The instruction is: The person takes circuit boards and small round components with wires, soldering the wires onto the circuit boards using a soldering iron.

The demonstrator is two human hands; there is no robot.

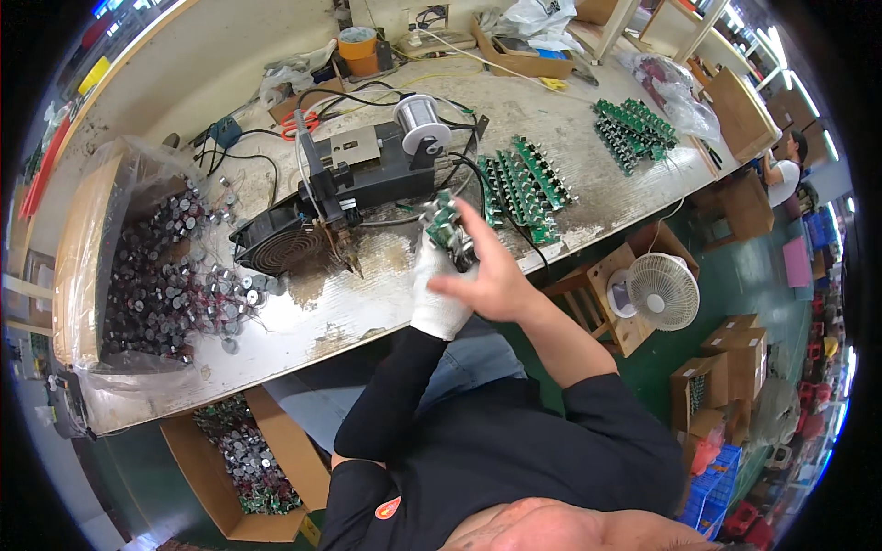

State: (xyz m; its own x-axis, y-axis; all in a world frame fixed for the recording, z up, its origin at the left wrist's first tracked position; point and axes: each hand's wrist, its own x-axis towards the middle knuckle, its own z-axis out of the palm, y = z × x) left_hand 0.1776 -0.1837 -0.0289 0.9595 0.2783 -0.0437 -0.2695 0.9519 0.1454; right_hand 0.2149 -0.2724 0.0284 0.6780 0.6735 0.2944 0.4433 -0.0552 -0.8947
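In front of my body, a green circuit board strip (444,225) with silvery parts is held up at the table's near edge. My left hand (439,298), in a white glove, is closed around its lower part. My right hand (501,271) is bare and reaches round it from the right, fingers along the upper side and thumb across near the glove. Its fingertips are partly hidden behind the board. Just left of my hands stands a soldering machine (377,165) with a solder wire spool (421,121) on top and a pointed tip (352,264) over the worn tabletop.
At left, a plastic-lined box (83,266) spills small round motors (175,285) with wires. Rows of green boards (524,188) lie right of the machine, with another stack (634,133) farther off. A white fan (657,292) stands right; a carton (243,459) of wired parts sits below.
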